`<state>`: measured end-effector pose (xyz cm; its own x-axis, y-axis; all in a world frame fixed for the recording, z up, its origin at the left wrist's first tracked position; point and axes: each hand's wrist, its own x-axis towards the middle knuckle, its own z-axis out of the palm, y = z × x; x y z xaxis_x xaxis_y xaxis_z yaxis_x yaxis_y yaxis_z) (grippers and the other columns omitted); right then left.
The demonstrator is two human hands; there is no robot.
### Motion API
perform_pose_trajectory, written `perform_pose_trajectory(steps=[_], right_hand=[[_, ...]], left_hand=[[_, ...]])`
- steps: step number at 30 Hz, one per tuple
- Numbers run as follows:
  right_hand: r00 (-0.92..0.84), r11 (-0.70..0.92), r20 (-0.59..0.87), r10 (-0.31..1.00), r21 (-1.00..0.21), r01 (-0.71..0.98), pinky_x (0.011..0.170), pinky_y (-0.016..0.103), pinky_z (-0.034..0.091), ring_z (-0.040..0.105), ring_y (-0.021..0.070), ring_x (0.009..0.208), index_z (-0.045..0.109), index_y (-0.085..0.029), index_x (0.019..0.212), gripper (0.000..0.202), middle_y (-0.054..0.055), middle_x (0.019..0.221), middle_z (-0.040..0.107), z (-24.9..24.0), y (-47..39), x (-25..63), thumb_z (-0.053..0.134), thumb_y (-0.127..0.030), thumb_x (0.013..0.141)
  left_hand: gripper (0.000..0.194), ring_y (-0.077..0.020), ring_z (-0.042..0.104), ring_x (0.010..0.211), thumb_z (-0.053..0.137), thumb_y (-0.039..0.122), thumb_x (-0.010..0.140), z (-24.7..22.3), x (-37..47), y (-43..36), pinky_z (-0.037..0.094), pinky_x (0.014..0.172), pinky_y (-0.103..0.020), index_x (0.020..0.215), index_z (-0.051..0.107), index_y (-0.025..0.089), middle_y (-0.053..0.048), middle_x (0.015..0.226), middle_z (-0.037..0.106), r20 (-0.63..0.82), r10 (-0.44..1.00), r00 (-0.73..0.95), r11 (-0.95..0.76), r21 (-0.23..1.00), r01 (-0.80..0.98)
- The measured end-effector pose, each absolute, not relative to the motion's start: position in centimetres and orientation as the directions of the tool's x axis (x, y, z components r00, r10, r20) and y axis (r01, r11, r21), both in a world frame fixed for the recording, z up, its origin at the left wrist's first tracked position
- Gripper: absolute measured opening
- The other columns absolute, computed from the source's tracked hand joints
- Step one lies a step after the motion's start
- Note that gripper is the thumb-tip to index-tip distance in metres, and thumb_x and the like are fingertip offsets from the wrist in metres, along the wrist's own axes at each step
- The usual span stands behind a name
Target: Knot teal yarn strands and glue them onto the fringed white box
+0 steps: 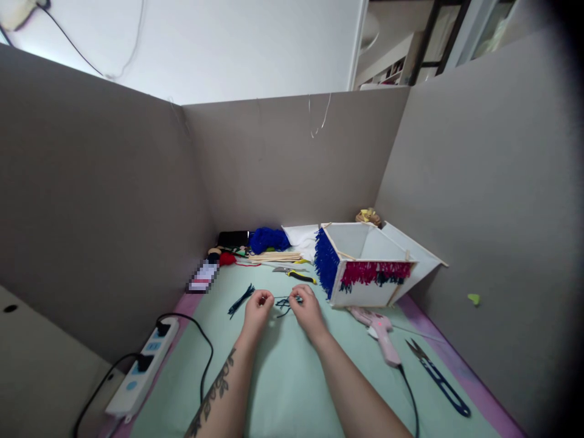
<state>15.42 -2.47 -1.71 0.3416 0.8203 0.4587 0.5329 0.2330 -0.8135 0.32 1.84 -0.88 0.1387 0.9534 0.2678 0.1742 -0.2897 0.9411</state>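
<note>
- Grip: the left hand and right hand each pinch, thumb to finger, a thin dark strand running across the short gap between them.
- Step in hand, as judged: working the strand between the fingertips; whether it is being knotted or straightened cannot be told.
- Next move, as judged: calls for light, even tension, both pinches kept firm, so that the strand neither slips nor tangles.
- Beneath the right-hand grip: loose dark yarn, limp and curling, partly hidden by the fingers.
- Just left of the grip: a dark bundle of similar strands, slim and gathered, lying slantwise on the smooth, pale green cover.
- Right of the grip and beyond: an angular white box, flat-panelled, with shaggy blue fringe and crimson fringe.
- Right of the grip and nearer: a rounded pink glue gun.
</note>
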Motion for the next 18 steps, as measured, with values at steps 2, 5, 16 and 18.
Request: perform_pose_trajectory(steps=[2, 5, 16, 18], right_hand=[[0.312, 0.209, 0.502, 0.806, -0.736, 0.644, 0.084, 0.033, 0.04, 0.051, 0.0207, 0.09, 0.062, -0.021, 0.073, 0.014, 0.005, 0.087, 0.057, -1.6, -2.6, 15.8, 0.049, -0.019, 0.076], [0.277, 0.142, 0.509, 0.815, -0.638, 0.757, 0.085, 0.036, 0.039, 0.049, 0.0236, 0.094, 0.065, -0.024, 0.079, 0.017, 0.007, 0.092, 0.058, -2.1, -2.5, 16.2, 0.051, -0.015, 0.075], [0.404, 0.052, 0.51, 0.76, -0.666, 0.744, 0.091, 0.039, 0.037, 0.047, 0.0268, 0.101, 0.066, -0.023, 0.097, 0.043, 0.01, 0.105, 0.056, -3.1, -2.3, 16.6, 0.044, -0.002, 0.066], [0.392, 0.071, 0.493, 0.777, -0.687, 0.723, 0.092, 0.039, 0.038, 0.047, 0.0266, 0.102, 0.066, -0.022, 0.094, 0.04, 0.01, 0.104, 0.056, -3.0, -2.3, 16.4, 0.045, -0.004, 0.067]], left_hand=[[0.019, -0.0135, 0.048, 0.062, 0.056, 0.033, 0.071, -1.0, 0.1, 1.9, 0.042, 0.065, -0.027, 0.075, 0.064, 0.017, -0.003, 0.076, 0.058, 0.342, 0.926, 0.158, -0.376, 0.871, 0.318], [0.029, -0.0166, 0.054, 0.072, 0.052, 0.028, 0.075, -0.9, -0.4, 1.9, 0.045, 0.075, -0.032, 0.1, 0.063, 0.018, -0.006, 0.095, 0.058, 0.39, 0.913, 0.121, -0.389, 0.741, 0.547], [0.034, -0.0457, 0.009, 0.134, 0.052, 0.027, 0.077, -2.0, -2.4, 3.2, 0.023, 0.099, -0.062, 0.104, 0.061, 0.01, -0.021, 0.14, 0.032, 0.297, 0.919, -0.259, 0.151, 0.34, 0.928], [0.023, -0.0448, 0.011, 0.134, 0.051, 0.023, 0.077, -2.4, -2.5, 3.5, 0.021, 0.1, -0.062, 0.091, 0.064, 0.011, -0.02, 0.136, 0.04, 0.272, 0.942, -0.194, 0.094, 0.339, 0.936]])
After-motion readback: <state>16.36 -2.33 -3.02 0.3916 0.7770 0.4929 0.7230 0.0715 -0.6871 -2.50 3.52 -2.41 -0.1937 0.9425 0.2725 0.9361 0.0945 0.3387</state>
